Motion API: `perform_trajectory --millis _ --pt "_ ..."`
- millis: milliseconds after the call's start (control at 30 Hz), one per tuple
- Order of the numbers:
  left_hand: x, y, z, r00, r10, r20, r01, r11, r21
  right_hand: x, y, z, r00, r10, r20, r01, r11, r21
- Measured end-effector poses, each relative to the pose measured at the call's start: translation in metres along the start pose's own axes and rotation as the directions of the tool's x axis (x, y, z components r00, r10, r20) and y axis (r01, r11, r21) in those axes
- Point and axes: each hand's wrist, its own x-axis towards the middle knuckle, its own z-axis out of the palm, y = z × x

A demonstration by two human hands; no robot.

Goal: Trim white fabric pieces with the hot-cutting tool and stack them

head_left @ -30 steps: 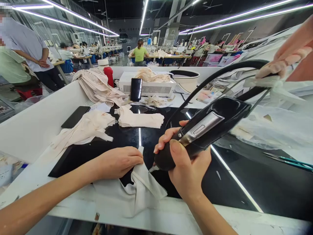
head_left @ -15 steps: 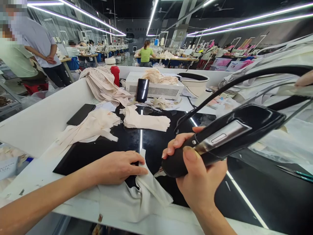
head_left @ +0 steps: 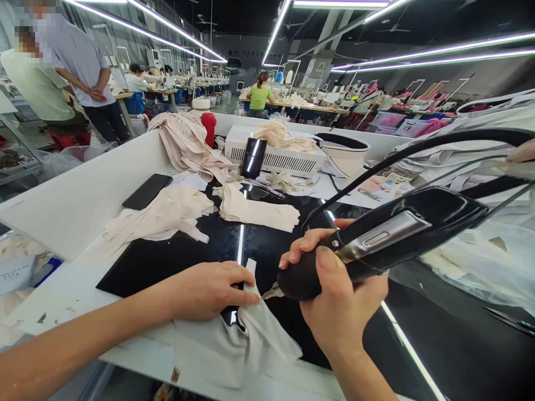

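Observation:
My left hand (head_left: 215,291) has its thumb and fingertips closed on the narrow upper end of a pale fabric piece (head_left: 221,345), whose lower part drapes in folds over the table's front edge. My right hand (head_left: 338,295) is wrapped around a black corded hand-held tool (head_left: 401,234) with a silver lever on its side; my thumb rests at the lever's lower end. A thin light-coloured tip (head_left: 273,291) shows beside the tool's rounded end, close to the fabric; whether they touch I cannot tell.
On the black work surface (head_left: 159,267) lie a stack of cream cut pieces (head_left: 259,209) and a loose cream pile (head_left: 167,214). Behind stand a phone (head_left: 253,157), a white vented box (head_left: 276,156) and a red container (head_left: 208,128). Scissors (head_left: 510,320) lie at right. The tool's cable (head_left: 401,151) arcs rightward.
The view has shifted slightly, so the surroundings appear lower and further right. Both hands keep their holds on the fabric and the tool, with little visible movement.

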Motion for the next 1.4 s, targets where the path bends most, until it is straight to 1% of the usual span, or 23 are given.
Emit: perform_trajectory --millis 167,400,567,833,933,1033,1133,1200,1267,1300,1333,1367,1400 --pt "0.0 0.0 0.002 1.0 -0.011 0.0 0.011 1.0 0.002 0.004 0.002 0.004 1.0 -0.015 -0.024 0.016 0.999 0.038" --pt "0.0 0.0 0.004 1.0 -0.011 -0.008 0.011 1.0 -0.007 0.005 0.008 0.005 1.0 -0.029 0.011 0.03 0.999 -0.013" --pt "0.0 0.001 0.004 1.0 -0.022 -0.013 0.022 1.0 -0.022 0.008 0.009 0.005 0.999 -0.043 0.025 0.043 0.999 -0.012" --pt "0.0 0.001 0.004 0.999 -0.038 -0.037 0.036 0.998 -0.052 0.008 0.016 0.006 1.0 0.003 0.001 -0.003 1.0 -0.025" --pt "0.0 0.0 0.005 0.996 -0.062 -0.06 0.057 0.996 -0.075 0.01 0.013 0.0 1.0 0.017 -0.001 -0.017 0.998 -0.052" --pt "0.003 -0.002 0.008 0.986 -0.126 -0.113 0.116 0.989 -0.089 0.014 0.008 -0.011 1.0 -0.005 0.007 0.006 0.993 -0.119" --pt "0.009 -0.002 0.009 0.976 -0.165 -0.14 0.158 0.985 -0.066 0.021 0.001 -0.027 0.999 -0.039 0.024 0.043 0.969 -0.243" --pt "0.014 -0.002 0.008 0.978 -0.178 -0.111 0.174 0.984 -0.037 0.026 -0.003 -0.039 0.998 -0.054 0.024 0.059 0.933 -0.356" --pt "0.019 -0.001 0.006 0.978 -0.203 -0.049 0.205 0.978 0.027 0.029 -0.006 -0.051 0.994 -0.112 -0.012 0.096 0.894 -0.438" --pt "0.021 -0.001 0.005 0.976 -0.215 -0.014 0.216 0.973 0.078 0.028 -0.007 -0.057 0.983 -0.179 -0.049 0.137 0.878 -0.46" --pt "0.023 -0.001 0.004 0.974 -0.226 0.02 0.222 0.966 0.134 0.025 -0.008 -0.063 0.959 -0.267 -0.093 0.193 0.861 -0.471" --pt "0.024 -0.001 0.004 0.971 -0.236 0.05 0.223 0.956 0.191 0.021 -0.009 -0.069 0.92 -0.367 -0.139 0.263 0.838 -0.478" --pt "0.025 0.0 0.003 0.967 -0.242 0.077 0.218 0.946 0.24 0.015 -0.009 -0.075 0.876 -0.455 -0.16 0.332 0.809 -0.486"
